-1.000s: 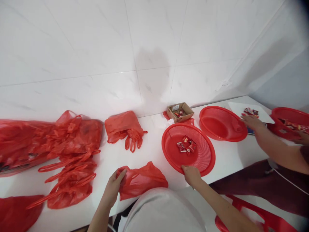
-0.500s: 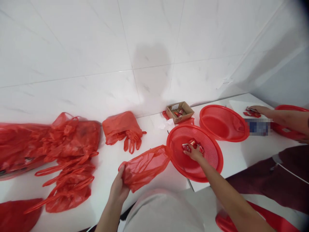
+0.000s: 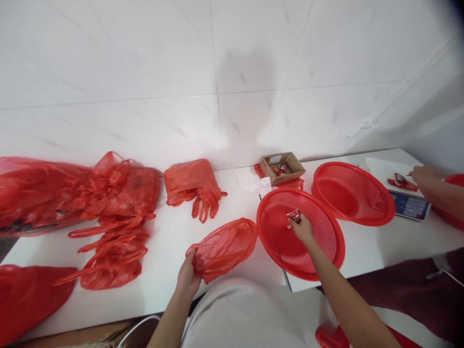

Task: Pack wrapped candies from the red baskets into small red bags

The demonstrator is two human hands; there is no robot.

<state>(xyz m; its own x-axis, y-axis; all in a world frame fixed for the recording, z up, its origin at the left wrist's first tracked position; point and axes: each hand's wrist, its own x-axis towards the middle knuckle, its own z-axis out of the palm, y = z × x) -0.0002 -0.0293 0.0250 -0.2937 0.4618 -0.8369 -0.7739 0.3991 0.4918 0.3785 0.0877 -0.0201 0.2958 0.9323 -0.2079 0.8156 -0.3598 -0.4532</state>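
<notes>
My left hand [image 3: 189, 276] is closed on the edge of a red plastic bag [image 3: 225, 249], which spreads to the right with its mouth partly open. The bag's far end reaches the rim of a red plastic basket [image 3: 274, 263]. Inside that basket, my right hand [image 3: 303, 230] pinches small red packets [image 3: 295, 216]; the fingers partly cover them, and how many there are I cannot tell. No other packets show on the basket's floor around the hand.
Behind stands a cardboard box [image 3: 287, 175] with a few red packets. Another red basket [image 3: 353, 186] is to the right. A co-worker's hand [image 3: 427, 173] is beside packets [image 3: 401, 182] on a scale [image 3: 411, 205]. Filled red bags [image 3: 119, 193] and a folded bag pile [image 3: 192, 181] lie left.
My right hand has drawn the packets up from the basket floor, where several lay before. The view has turned slightly left. The co-worker's packets now lie on the scale, the hand beside them.
</notes>
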